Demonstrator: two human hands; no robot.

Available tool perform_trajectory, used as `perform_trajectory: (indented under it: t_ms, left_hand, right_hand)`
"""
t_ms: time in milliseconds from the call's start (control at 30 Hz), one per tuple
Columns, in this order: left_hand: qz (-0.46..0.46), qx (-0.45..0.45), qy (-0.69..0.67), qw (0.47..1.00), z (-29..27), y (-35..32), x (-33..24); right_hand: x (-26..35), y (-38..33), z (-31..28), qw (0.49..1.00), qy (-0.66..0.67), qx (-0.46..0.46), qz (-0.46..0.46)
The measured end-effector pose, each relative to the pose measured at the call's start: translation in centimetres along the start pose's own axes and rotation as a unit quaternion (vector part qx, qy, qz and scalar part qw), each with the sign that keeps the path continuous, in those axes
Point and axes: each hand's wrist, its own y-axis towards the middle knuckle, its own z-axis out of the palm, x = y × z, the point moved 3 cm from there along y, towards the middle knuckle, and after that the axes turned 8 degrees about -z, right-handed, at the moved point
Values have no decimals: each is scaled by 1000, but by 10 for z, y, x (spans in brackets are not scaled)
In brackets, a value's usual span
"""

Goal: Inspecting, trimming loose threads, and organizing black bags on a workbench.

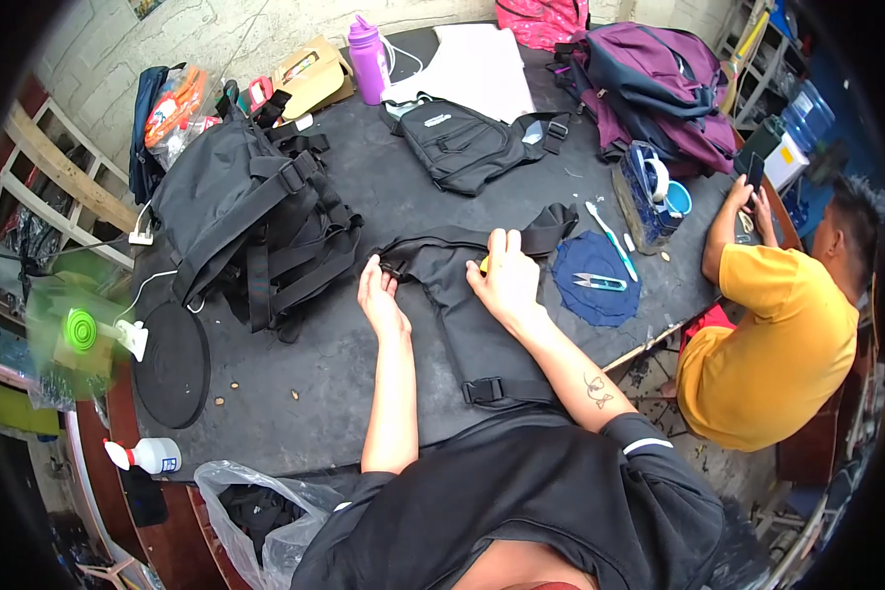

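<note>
A black bag (462, 295) with straps lies on the dark table in front of me. My left hand (383, 300) is at the bag's left end, its fingertips closed about a small black buckle (393, 266) on a strap. My right hand (511, 283) rests over the bag's upper part, fingers bent around a small yellow object (484, 265); most of it is hidden, so its kind does not show. A wide black strap (551, 231) extends past my right hand. Nearer to me, another black side-release buckle (482, 391) sits on the bag's lower edge.
Thread snips (600, 282) and a toothbrush (615, 241) lie on blue cloth (570, 258) at right. A black backpack (216, 197) stands left, beside coiled webbing (172, 364) and a green fan (81, 329). A person in yellow (777, 334) sits right, holding a phone (754, 170).
</note>
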Motion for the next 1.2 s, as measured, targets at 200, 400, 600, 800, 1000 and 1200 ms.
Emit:
perform_trajectory:
  t_ms: [200,400,600,800,1000,1200]
  left_hand:
    - [115,-31,48,992,7,-15,-8]
    - [258,-35,186,948,23,-57,-25]
    - [312,-16,245,918,31,-87,-28]
    - [358,9,288,888,38,-98,-22]
    - [373,45,304,875,40,-101,-20]
    - [396,47,358,844,43,-103,-16]
  right_hand:
    - [-14,-2,-4,999,-30,-17,-5]
    - [-39,-11,-18,998,-35,-38,37]
    - [-52,-21,-37,997,-17,-50,58]
    - [-36,-21,-32,999,39,-22,11]
    - [-15,-14,-15,995,83,-13,-56]
    - [-6,-12,-11,988,124,-16,-93]
